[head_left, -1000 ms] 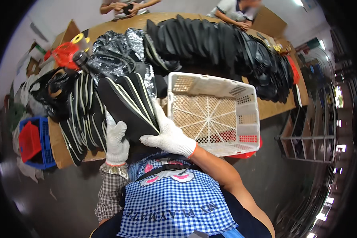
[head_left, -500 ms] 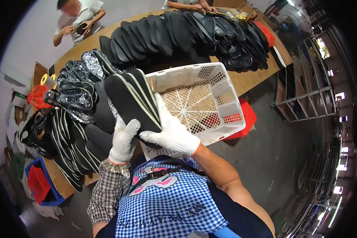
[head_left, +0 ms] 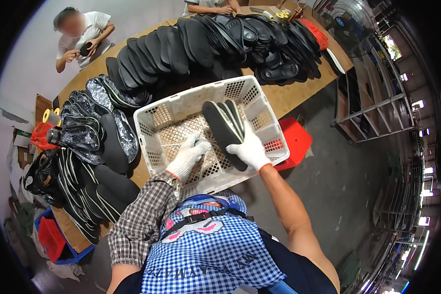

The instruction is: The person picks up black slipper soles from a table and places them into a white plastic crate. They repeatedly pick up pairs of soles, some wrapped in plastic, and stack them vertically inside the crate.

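Note:
My right hand, in a white knit glove, grips a small stack of black shoe soles with pale edges. The soles are tilted over the inside of a white plastic basket. My left hand, gloved the same way, is over the basket's near left part, apart from the soles. Its thumb and fingers are apart, and nothing shows in them. The basket's latticed bottom is visible around both hands.
A long row of black soles covers the far table. Plastic-wrapped soles and pale-edged soles lie at left. A red stool is beside the basket; a metal rack stands right. Two people work across the table.
The sole stack has moved right, from the basket's left side to over its inside, in my right hand. My left hand has let go of it and moved right over the basket.

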{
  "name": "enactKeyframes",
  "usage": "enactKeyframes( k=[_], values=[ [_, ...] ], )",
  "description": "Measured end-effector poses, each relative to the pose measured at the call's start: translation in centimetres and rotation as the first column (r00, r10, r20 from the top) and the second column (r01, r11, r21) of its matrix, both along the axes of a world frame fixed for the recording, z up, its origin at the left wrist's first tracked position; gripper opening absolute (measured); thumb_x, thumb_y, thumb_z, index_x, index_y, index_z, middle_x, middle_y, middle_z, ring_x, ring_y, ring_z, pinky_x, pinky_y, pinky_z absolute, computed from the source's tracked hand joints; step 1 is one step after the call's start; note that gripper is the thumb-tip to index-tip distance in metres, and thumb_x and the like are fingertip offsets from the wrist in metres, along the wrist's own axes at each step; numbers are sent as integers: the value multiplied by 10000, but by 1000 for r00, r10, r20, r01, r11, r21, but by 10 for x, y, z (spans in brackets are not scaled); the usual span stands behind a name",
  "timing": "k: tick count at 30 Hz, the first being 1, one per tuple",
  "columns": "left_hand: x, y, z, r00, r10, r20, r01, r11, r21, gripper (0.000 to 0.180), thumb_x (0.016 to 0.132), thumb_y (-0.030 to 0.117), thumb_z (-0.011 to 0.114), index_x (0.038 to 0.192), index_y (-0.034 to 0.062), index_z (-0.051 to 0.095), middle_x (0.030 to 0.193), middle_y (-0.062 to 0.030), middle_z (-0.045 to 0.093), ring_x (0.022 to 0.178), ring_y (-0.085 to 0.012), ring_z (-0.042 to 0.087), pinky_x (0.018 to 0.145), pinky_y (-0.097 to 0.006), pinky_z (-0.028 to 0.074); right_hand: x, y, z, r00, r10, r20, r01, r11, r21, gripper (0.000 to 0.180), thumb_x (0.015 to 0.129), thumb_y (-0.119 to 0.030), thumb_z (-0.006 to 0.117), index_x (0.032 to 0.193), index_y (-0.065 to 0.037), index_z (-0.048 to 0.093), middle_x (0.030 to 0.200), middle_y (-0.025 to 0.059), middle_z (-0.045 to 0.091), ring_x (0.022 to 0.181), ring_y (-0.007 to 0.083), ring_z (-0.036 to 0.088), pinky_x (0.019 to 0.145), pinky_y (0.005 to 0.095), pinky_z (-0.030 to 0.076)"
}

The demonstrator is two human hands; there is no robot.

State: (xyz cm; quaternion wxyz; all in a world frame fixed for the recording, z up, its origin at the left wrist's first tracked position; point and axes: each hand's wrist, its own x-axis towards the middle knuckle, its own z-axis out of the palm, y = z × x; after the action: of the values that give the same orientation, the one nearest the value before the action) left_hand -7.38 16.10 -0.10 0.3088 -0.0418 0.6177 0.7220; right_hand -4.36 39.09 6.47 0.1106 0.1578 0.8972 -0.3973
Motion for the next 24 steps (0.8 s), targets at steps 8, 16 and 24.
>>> enactKeyframes(
  k=[8, 16, 24],
  values=[
    [-41, 87, -63, 999, -31, -30, 29, 996, -83, 898, 1047, 288, 692, 1755, 95, 174, 1447, -145, 586, 1172, -207, 598, 901, -360, 536, -52, 63, -95, 989, 41, 145, -86, 943, 321, 1315, 799, -359, 890, 1721, 32, 38, 1546, 399, 465, 1340, 504, 599, 1124, 496, 518],
    [-46, 142, -116, 965, -28, -259, -24, 980, -195, 940, 1022, 298, 743, 1746, 40, 202, 1734, -187, 385, 1511, -290, 462, 1174, -434, 464, -45, 96, -101, 993, 52, 104, -64, 992, 108, 1323, 756, -368, 901, 1719, 43, 93, 1461, 372, 582, 1328, 471, 624, 1125, 467, 514],
    [-27, 154, -103, 985, -1, -172, -34, 979, -202, 965, 1020, 228, 758, 1757, 65, 158, 1679, -180, 453, 1414, -274, 547, 1084, -380, 525, -34, 102, -114, 990, 125, 64, -127, 992, 28, 1283, 760, -353, 863, 1678, 127, 105, 1340, 370, 668, 1215, 466, 695, 1037, 471, 567]
  ],
)
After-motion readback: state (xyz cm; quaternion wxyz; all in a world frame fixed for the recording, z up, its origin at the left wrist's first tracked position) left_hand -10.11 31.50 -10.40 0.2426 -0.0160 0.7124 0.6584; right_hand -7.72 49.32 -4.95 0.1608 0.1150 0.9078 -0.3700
